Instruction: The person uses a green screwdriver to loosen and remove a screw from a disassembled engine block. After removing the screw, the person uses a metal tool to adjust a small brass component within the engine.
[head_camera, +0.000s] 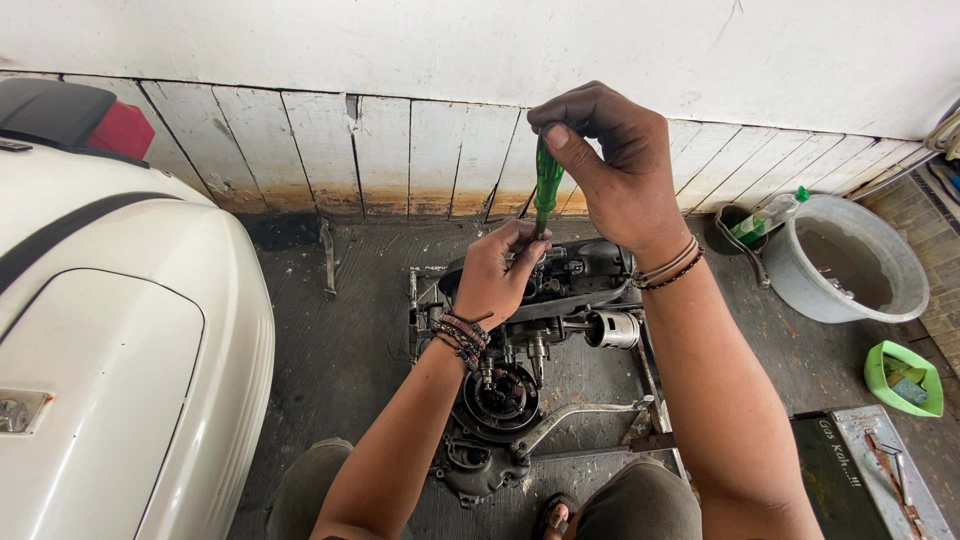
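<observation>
Nearest, the person's knees and a sandalled foot (556, 517) are cut off by the lower edge. Between them lies a dismantled engine (520, 370) on the grey floor; its upper part is hidden behind the hands. The left hand (497, 275) is curled on the engine, fingers pinching the screwdriver's shaft, whose tip cannot be seen. The right hand (615, 165) is closed round the green screwdriver (547, 185) handle, held upright. A white scooter body (110, 330) crowds the left; a grey bucket (850, 265) stands right, by the wall.

Left hand (497, 272) hides the screwdriver (547, 180) tip.
</observation>
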